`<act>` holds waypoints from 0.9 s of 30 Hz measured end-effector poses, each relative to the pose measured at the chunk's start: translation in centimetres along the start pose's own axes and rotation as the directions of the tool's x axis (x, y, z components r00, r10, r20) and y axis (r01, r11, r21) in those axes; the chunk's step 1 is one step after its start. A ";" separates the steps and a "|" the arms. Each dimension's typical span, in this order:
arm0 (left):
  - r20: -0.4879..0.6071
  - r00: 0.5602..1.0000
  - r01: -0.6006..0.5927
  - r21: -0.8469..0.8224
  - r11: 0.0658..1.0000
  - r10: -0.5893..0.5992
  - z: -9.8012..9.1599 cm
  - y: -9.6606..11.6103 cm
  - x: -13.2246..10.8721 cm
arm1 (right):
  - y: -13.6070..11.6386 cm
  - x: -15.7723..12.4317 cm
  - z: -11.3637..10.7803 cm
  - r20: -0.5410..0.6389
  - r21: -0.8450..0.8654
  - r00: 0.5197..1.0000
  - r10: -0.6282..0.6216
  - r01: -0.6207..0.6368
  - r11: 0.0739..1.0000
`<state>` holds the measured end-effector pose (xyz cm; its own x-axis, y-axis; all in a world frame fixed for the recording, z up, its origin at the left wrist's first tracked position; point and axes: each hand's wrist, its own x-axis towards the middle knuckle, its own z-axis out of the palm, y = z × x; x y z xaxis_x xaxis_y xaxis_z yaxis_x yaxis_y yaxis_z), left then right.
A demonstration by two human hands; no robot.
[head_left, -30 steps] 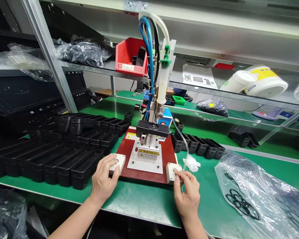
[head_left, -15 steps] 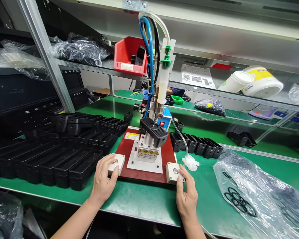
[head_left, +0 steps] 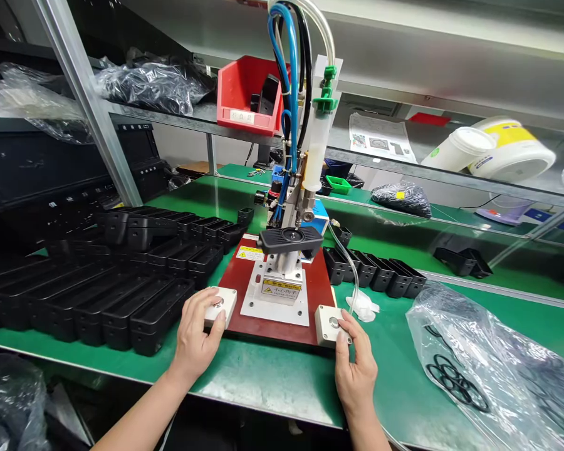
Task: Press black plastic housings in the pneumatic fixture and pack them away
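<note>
My left hand [head_left: 198,335] is closed round a white push-button box [head_left: 225,303] at the left front corner of the red-brown base plate [head_left: 254,329]. A matching button box [head_left: 327,319] at the right front corner is gripped by my right hand [head_left: 356,363], its thumb and fingers at the box's right edge. Between them stands a dispensing machine with an upright syringe [head_left: 318,144] and blue and black hoses. Under the syringe's tip, a black oblong plastic housing [head_left: 305,242] lies crosswise on the fixture [head_left: 282,287]. Whether the tip touches it I cannot tell.
Rows of black housings [head_left: 160,310] cover the bench at left; more [head_left: 380,275] stand right of the machine. A clear bag [head_left: 493,351] with black rings lies at right. A red bin [head_left: 249,94] and white tubs [head_left: 512,150] sit on the shelf above.
The black housing on the fixture has turned from a slant to nearly crosswise. My hands have stayed on the two button boxes. The view has shifted slightly.
</note>
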<state>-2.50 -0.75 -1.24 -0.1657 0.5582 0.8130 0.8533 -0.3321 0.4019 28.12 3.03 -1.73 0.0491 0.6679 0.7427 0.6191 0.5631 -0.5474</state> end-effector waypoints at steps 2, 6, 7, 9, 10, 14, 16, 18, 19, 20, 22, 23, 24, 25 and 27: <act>0.002 1.000 -0.001 -0.001 1.000 0.001 0.0 0.0 -0.1 | 0.0 0.0 0.0 0.001 0.002 1.000 0.000 0.000 1.000; 0.005 1.000 -0.004 -0.004 1.000 0.004 0.1 -0.1 -0.2 | -0.1 0.0 0.0 0.003 0.006 1.000 0.005 -0.005 1.000; 0.006 1.000 -0.004 -0.005 1.000 0.004 0.1 -0.1 -0.2 | -0.2 0.0 0.0 0.005 0.006 1.000 0.007 -0.007 1.000; 0.006 1.000 -0.002 -0.007 1.000 0.002 0.0 -0.1 -0.2 | -0.2 0.0 0.0 0.008 0.007 1.000 0.009 -0.009 1.000; 0.005 1.000 -0.001 -0.006 1.000 0.001 0.0 -0.1 -0.1 | -0.2 -0.1 0.0 0.010 0.007 1.000 0.010 -0.010 1.000; 0.006 1.000 -0.002 -0.001 1.000 0.002 0.0 0.0 -0.1 | 0.0 -0.1 -0.1 0.015 0.002 1.000 0.010 -0.010 1.000; 0.008 1.000 -0.003 0.000 1.000 0.003 0.0 0.0 -0.1 | 0.0 -0.1 -0.1 0.017 -0.003 1.000 0.008 -0.008 1.000; 0.009 1.000 -0.004 -0.001 1.000 0.004 0.0 0.0 -0.1 | 0.0 -0.1 -0.1 0.017 -0.005 1.000 0.007 -0.007 1.000; 0.011 1.000 -0.007 -0.001 1.000 0.007 0.0 0.0 -0.1 | 0.0 -0.1 -0.1 0.017 -0.005 1.000 0.007 -0.007 1.000; 0.011 1.000 -0.008 -0.002 1.000 0.008 0.0 0.0 -0.1 | 0.0 0.0 -0.1 0.017 -0.004 1.000 0.007 -0.007 1.000; 0.016 1.000 -0.008 -0.002 1.000 0.008 0.0 -0.1 -0.1 | 0.0 0.0 -0.1 0.020 -0.001 1.000 0.006 -0.006 1.000; 0.019 1.000 -0.008 -0.002 1.000 0.008 0.0 -0.1 -0.1 | 0.0 0.1 -0.1 0.021 0.001 1.000 0.004 -0.004 1.000; 0.021 1.000 -0.007 -0.002 1.000 0.007 0.0 -0.1 -0.1 | 0.0 0.1 -0.1 0.023 0.003 1.000 0.002 -0.002 1.000; 0.023 1.000 -0.008 -0.002 1.000 0.008 0.0 -0.1 0.0 | 0.0 0.2 -0.1 0.024 0.004 1.000 0.001 -0.001 1.000; 0.021 1.000 -0.014 -0.002 1.000 0.014 0.1 -0.1 0.1 | 0.0 0.3 -0.1 0.026 0.006 1.000 -0.002 0.001 1.000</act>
<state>-2.59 -0.62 -1.28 -0.1436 0.5694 0.8094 0.8547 -0.3409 0.3915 28.15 3.17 -1.49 0.0278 0.6794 0.7332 0.6147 0.5668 -0.5485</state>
